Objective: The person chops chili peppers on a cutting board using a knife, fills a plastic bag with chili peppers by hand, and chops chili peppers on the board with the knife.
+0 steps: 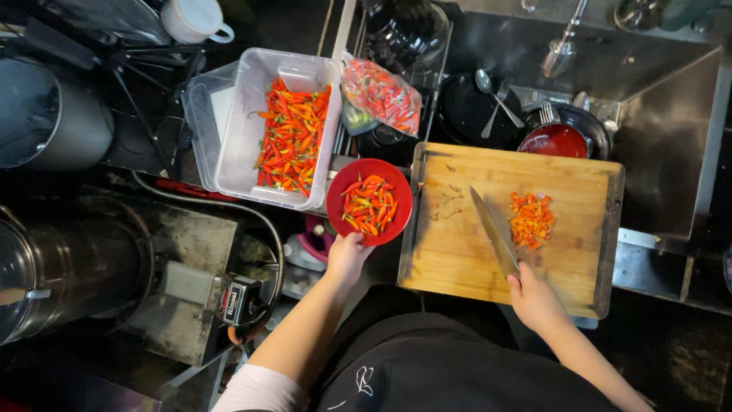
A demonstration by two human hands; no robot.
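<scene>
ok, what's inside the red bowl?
The red bowl, held by the left hand, contains whole red and orange chilies. They cover the bowl's bottom, so anything beneath is hidden.

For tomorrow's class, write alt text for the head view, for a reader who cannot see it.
Seen from above, a person's right hand holds a knife on a wooden cutting board beside chopped chillies, while the left hand grips a red plate of whole chillies.

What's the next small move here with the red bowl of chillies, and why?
Probably tip a few whole chillies from the round red bowl onto the wooden cutting board. The left hand already grips the bowl's rim beside the board, the right hand holds the long steel knife, and only the chopped chilli pile lies there.
</scene>
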